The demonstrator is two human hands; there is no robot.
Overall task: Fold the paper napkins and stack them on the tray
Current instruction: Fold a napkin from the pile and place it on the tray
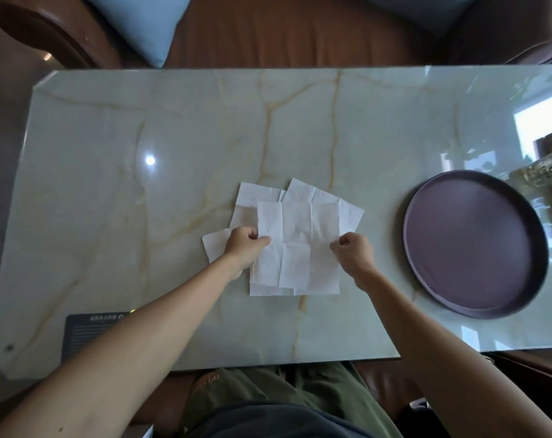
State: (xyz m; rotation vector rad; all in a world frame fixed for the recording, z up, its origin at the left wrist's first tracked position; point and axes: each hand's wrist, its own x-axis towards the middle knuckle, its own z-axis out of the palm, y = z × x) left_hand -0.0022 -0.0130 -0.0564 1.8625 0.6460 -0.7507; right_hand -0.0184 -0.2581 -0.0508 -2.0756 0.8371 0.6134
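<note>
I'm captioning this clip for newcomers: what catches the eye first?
Both hands, left hand and right hand, pinch the side edges of a creased white napkin at the marble table's centre, over other loose napkins. To the right sits a round dark purple tray, holding nothing.

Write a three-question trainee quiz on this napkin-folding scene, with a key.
1. True or false: the round dark purple tray already holds folded napkins.
2. Which is pinched at both side edges? A) the top creased white paper napkin B) the tray
3. Fill in: the tray lies to the person's ____ of the napkin pile.

Key: 1 false, its surface shows nothing on it. 2 A, by the left hand and the right hand. 3 right.
</note>
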